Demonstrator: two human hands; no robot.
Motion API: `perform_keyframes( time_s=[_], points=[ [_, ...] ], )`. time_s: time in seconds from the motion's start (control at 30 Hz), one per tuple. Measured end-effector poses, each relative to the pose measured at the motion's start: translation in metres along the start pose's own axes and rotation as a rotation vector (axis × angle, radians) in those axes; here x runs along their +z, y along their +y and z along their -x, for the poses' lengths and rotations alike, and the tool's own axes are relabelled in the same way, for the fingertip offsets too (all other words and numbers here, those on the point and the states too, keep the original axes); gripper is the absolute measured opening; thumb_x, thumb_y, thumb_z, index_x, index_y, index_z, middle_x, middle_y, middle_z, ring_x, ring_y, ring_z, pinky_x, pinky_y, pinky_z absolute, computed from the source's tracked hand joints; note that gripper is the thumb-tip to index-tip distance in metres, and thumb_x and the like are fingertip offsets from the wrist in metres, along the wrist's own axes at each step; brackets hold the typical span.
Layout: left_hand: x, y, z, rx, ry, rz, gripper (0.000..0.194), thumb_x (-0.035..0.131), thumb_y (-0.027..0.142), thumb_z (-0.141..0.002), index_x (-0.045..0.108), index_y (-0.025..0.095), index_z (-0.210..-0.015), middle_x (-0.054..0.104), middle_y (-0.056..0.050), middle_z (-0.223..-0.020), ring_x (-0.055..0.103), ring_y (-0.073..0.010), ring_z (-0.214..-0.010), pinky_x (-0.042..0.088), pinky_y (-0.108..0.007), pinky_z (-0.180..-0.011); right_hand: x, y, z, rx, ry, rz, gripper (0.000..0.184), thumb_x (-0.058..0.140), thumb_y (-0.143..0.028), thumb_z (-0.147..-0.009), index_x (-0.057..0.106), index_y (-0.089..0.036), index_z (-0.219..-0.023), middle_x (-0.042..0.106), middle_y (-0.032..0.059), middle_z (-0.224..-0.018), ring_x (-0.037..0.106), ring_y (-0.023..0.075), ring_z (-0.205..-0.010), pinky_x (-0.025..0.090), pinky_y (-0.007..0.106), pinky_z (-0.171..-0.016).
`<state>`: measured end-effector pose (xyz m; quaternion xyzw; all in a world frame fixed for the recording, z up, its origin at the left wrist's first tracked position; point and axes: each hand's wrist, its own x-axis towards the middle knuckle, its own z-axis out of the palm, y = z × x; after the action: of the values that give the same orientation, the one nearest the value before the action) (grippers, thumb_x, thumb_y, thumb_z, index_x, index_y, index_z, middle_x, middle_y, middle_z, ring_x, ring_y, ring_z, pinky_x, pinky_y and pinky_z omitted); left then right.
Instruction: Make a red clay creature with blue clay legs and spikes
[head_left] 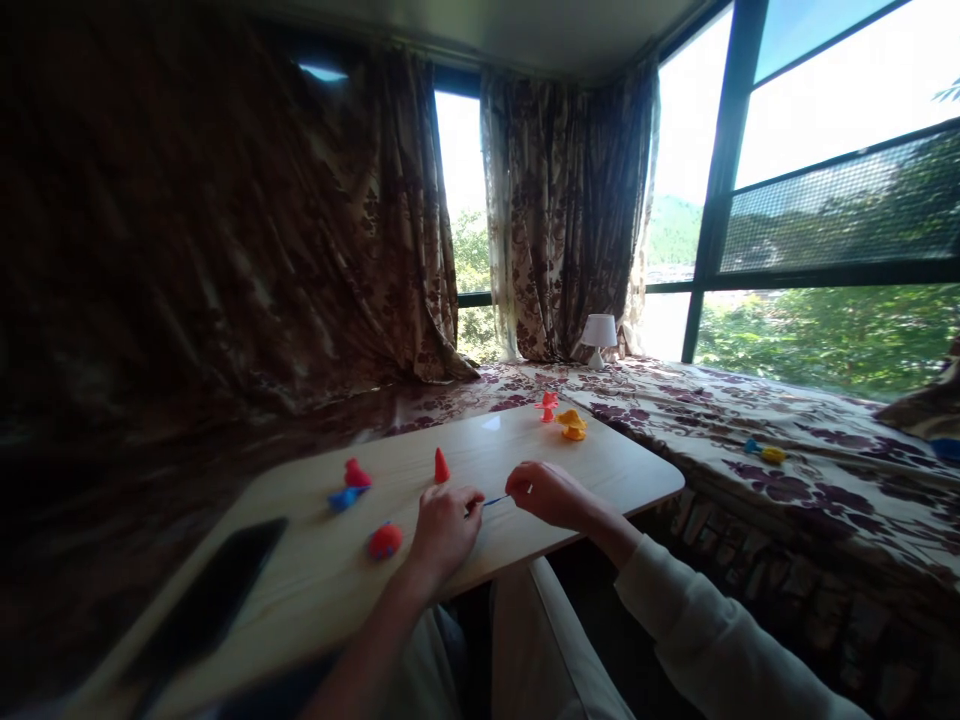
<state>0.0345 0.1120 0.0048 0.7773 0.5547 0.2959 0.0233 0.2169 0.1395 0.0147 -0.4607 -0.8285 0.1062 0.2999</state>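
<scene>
A thin blue strand (496, 500), perhaps modelling clay, stretches between my two hands just above the table. My left hand (450, 522) pinches its left end, while my right hand (546, 490) has the other end between its fingertips. Behind my left hand a red cone (441, 466) stands upright on the table. To the left lies a red ball (385, 541) with small blue marks. Farther left are a red lump (357, 473) and a blue piece (346, 499) touching it. Beyond my right hand stand a yellow-orange shape (572, 425) and a pinkish-red one (547, 404).
The pale wooden table (322, 570) has rounded corners, and a dark flat object (214, 595) lies at its left. A white lamp (599, 340) stands on the flowered cover (750, 420) behind. Blue and yellow pieces (771, 454) lie there at right.
</scene>
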Motion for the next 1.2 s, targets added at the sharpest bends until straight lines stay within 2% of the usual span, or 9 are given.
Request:
perform_keyframes(
  time_s=[0.13,0.23,0.47,0.57,0.63,0.73,0.87,1.03,1.2],
  points=[
    [-0.001,-0.002,-0.001,-0.010,0.009,-0.008,0.018,0.054,0.017,-0.078,0.072,0.021,-0.081,0.074,-0.003,-0.085,0.063,-0.0209,-0.089,0.039,-0.037,-0.090,0.014,-0.002,-0.008,0.227,0.112,-0.443,0.015,0.058,-0.007,-0.066,0.071,-0.015,-0.066,0.063,0.0002,-0.056,0.056,0.0131,-0.056,0.043,0.023,-0.055],
    [-0.002,-0.012,-0.002,-0.030,0.020,-0.038,0.018,0.054,0.017,-0.079,0.072,0.022,-0.082,0.075,-0.003,-0.086,0.064,-0.0203,-0.088,0.039,-0.036,-0.088,0.021,0.001,-0.013,0.358,0.135,-0.661,0.014,0.055,-0.010,-0.071,0.069,-0.014,-0.071,0.064,0.0000,-0.056,0.057,0.0109,-0.052,0.045,0.020,-0.050],
    [-0.007,-0.050,-0.013,-0.095,0.045,-0.165,0.020,0.054,0.015,-0.077,0.073,0.018,-0.082,0.073,-0.012,-0.091,0.062,-0.0291,-0.093,0.037,-0.047,-0.088,0.017,0.001,-0.003,0.413,0.132,-0.820,0.011,0.070,-0.025,-0.067,0.070,-0.014,-0.071,0.068,0.0018,-0.060,0.061,0.0106,-0.053,0.047,0.019,-0.047],
    [-0.010,-0.043,-0.005,-0.082,0.081,-0.162,0.022,0.056,0.018,-0.078,0.073,0.020,-0.092,0.070,-0.010,-0.098,0.059,-0.0276,-0.097,0.037,-0.046,-0.091,0.014,-0.010,0.006,0.427,0.082,-0.989,0.019,0.076,-0.030,-0.060,0.071,-0.013,-0.069,0.068,0.0024,-0.061,0.061,0.0106,-0.055,0.050,0.022,-0.054],
    [-0.011,-0.028,0.009,-0.053,0.184,-0.035,0.025,0.053,0.019,-0.081,0.071,0.022,-0.097,0.069,-0.007,-0.101,0.058,-0.0235,-0.098,0.037,-0.042,-0.094,0.013,-0.021,0.011,0.409,0.072,-1.074,0.023,0.078,-0.030,-0.056,0.072,-0.013,-0.070,0.069,0.0020,-0.062,0.061,0.0105,-0.057,0.051,0.024,-0.059],
    [-0.012,-0.001,0.036,-0.077,0.333,0.339,0.022,0.053,0.025,-0.081,0.072,0.020,-0.089,0.071,-0.007,-0.093,0.060,-0.0226,-0.094,0.043,-0.038,-0.090,0.017,-0.040,0.020,0.343,0.112,-1.114,0.023,0.078,-0.029,-0.055,0.071,-0.014,-0.071,0.068,0.0007,-0.061,0.061,0.0118,-0.059,0.051,0.026,-0.062],
    [-0.015,0.021,0.064,-0.228,0.318,0.672,0.023,0.058,0.035,-0.078,0.073,0.019,-0.087,0.072,-0.007,-0.091,0.063,-0.0234,-0.093,0.045,-0.036,-0.088,0.028,-0.061,0.032,0.232,0.190,-1.101,0.014,0.074,-0.025,-0.060,0.066,-0.016,-0.068,0.067,-0.0009,-0.060,0.060,0.0126,-0.059,0.048,0.025,-0.059],
    [-0.012,0.017,0.073,-0.417,0.285,0.877,0.028,0.065,0.042,-0.072,0.073,0.018,-0.084,0.074,-0.006,-0.086,0.065,-0.0241,-0.089,0.046,-0.035,-0.086,0.038,-0.073,0.042,0.127,0.204,-0.977,0.005,0.067,-0.020,-0.067,0.063,-0.017,-0.070,0.064,-0.0020,-0.060,0.058,0.0117,-0.057,0.045,0.022,-0.054],
    [-0.008,0.014,0.075,-0.435,0.285,0.922,0.026,0.067,0.040,-0.070,0.072,0.017,-0.080,0.073,-0.004,-0.079,0.065,-0.0222,-0.082,0.047,-0.033,-0.082,0.045,-0.071,0.046,0.084,0.200,-0.874,0.002,0.064,-0.018,-0.072,0.064,-0.017,-0.073,0.066,0.0002,-0.065,0.061,0.0135,-0.062,0.047,0.023,-0.058]
  ],
)
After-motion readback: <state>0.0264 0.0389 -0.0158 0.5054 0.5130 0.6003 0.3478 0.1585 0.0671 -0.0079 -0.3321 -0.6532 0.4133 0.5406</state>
